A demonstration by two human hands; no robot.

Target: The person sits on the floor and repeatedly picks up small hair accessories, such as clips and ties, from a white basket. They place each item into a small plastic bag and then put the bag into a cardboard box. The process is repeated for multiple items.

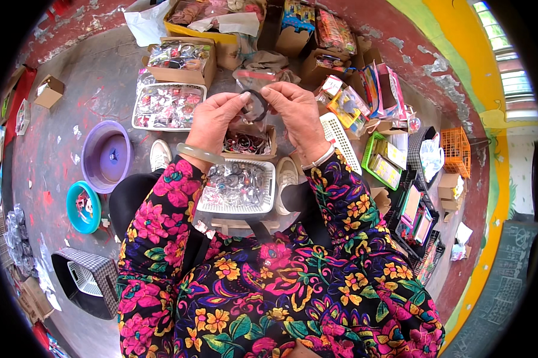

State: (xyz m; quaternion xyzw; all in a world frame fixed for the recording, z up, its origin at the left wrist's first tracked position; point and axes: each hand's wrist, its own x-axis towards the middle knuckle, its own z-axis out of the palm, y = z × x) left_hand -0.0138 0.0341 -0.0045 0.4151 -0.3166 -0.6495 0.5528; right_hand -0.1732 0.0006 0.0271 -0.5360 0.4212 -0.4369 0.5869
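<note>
Both hands are raised in front of me and close together. Between them is a thin black loop, which looks like a hair tie [263, 111]. My left hand [214, 121] pinches its left side between thumb and forefinger. At the other side, my right hand [299, 116] grips it with thumb and fingertips. A clear plastic bag [245, 77] with a red strip shows just behind the fingers; whether a hand also holds it I cannot tell. Below the hands sits a cardboard box of hair ties [247, 143]. Nearer to me, a white basket [236, 207] holds several small clear packets.
Another white basket [134, 116] of packets and an open carton [204, 64] stand ahead to the left. A purple basin [90, 156] and a teal basin [73, 213] are at left. On the right are a green basket [369, 146], an orange crate [457, 143] and black crates.
</note>
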